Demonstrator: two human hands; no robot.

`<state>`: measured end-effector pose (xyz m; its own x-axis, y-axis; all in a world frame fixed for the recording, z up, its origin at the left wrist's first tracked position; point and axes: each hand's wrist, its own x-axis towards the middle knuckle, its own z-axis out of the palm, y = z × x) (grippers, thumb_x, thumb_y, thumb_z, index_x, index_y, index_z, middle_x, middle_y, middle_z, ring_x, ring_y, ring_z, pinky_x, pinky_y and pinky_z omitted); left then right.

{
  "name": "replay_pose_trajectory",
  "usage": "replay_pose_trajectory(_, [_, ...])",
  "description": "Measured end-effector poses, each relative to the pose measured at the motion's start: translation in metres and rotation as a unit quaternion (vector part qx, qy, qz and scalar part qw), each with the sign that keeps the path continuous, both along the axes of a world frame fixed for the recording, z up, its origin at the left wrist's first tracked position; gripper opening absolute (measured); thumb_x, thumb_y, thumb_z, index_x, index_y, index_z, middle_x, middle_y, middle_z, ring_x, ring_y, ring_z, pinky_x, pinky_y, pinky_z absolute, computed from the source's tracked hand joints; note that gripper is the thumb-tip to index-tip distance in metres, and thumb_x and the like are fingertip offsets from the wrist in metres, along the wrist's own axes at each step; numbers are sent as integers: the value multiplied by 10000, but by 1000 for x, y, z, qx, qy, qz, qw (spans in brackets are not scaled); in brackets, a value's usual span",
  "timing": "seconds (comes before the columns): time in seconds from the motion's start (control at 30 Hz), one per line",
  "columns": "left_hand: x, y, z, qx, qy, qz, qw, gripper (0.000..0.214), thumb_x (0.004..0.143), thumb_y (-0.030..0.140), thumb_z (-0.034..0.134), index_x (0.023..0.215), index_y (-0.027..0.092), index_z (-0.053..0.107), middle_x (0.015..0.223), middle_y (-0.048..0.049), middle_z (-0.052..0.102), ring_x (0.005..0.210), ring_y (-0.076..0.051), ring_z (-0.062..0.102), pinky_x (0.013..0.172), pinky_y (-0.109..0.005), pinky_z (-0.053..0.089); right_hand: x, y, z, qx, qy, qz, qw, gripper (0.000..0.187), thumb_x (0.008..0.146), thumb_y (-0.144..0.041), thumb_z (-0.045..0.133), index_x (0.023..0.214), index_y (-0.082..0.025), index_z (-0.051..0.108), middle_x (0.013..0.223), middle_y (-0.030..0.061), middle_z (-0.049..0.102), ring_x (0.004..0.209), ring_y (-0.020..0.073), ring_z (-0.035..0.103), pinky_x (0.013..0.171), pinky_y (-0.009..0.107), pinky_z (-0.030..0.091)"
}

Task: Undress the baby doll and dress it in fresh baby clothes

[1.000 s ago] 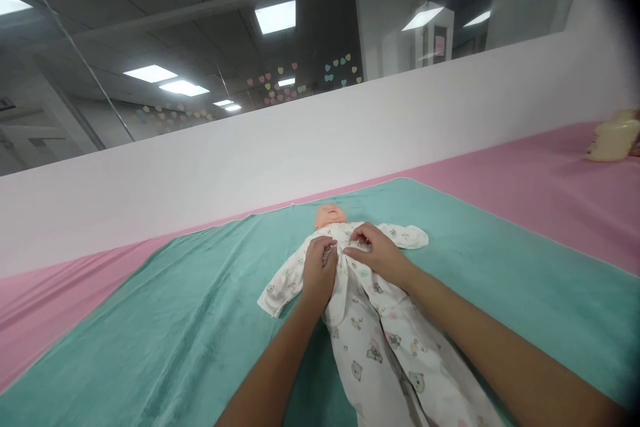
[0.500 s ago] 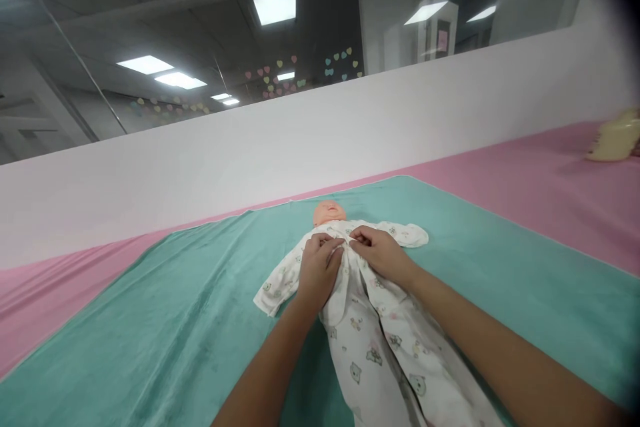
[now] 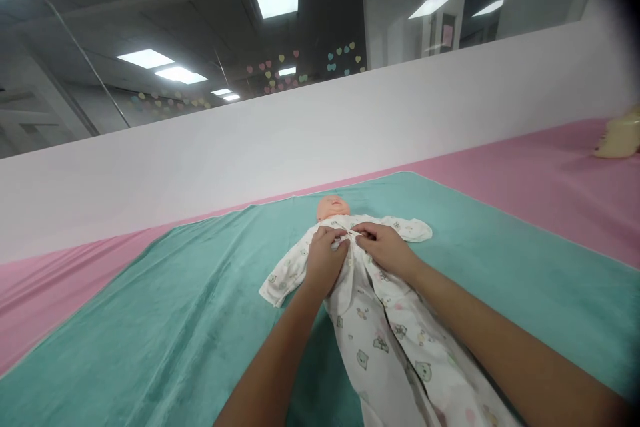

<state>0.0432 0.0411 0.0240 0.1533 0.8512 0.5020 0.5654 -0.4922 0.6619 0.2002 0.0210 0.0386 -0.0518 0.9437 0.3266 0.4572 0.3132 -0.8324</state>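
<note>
Doll (image 3: 361, 317) aslant, head (image 3: 331, 207) toward wall (image 3: 300, 140)

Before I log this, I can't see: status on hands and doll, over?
Left hand, right hand at chest of white outfit. Doll on its back, green cloth beneath. Pale container aside, far right.

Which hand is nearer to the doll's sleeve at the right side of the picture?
The right hand is nearer, close on the near side of this sleeve; the left hand is farther, across the doll's chest.
</note>
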Motion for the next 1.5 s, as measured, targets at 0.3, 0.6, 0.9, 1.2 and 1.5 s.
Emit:
replay_pose_trajectory(0.3, [-1, -2, 1, -42, -43, 2, 998, 127, 778, 232, 564, 896, 232, 612, 983, -3, 586, 955, -150, 527, 866, -293, 411, 0, 1, -4, 28, -37, -4, 999, 303, 777, -274, 471, 1000, -258, 675, 693, -27, 601, 640, 135, 518, 601, 250, 382])
replay_pose_trajectory(0.6, [0, -6, -1, -17, -47, 7, 999, 137, 800, 265, 549, 907, 222, 624, 970, -16, 578, 970, -153, 528, 893, -295, 396, 0, 1, -4, 46, -48, -4, 998, 305, 793, -259, 467, 1014, -282, 676, 743, -29, 644, 691, 148, 555, 630, 263, 397])
replay_pose_trajectory(0.9, [-1, -8, 4, -34, -63, -11, 997, 104, 777, 213, 552, 845, 211, 630, 935, -15, 596, 928, -158, 545, 871, -296, 402, -1, -1, -2, 61, -62, -4, 996, 320, 777, -207, 460, 987, -288, 687, 835, -27, 673, 750, 156, 563, 681, 274, 406])
replay_pose_trajectory(1.2, [-2, -10, 2, -25, -64, -11, 998, 137, 817, 290, 529, 851, 209, 634, 925, -17, 599, 925, -162, 540, 856, -289, 412, -1, -1, -1, 65, -66, -9, 996, 311, 763, -196, 459, 969, -246, 687, 833, 3, 680, 746, 172, 566, 676, 279, 402])
replay_pose_trajectory(1.5, [-1, -13, 2, -24, -64, -5, 998, 133, 821, 269, 511, 846, 216, 630, 923, -16, 597, 922, -163, 540, 847, -295, 411, -2, -3, -2, 55, -72, -28, 995, 243, 772, -221, 454, 873, -246, 673, 810, -8, 669, 717, 163, 553, 663, 273, 398])
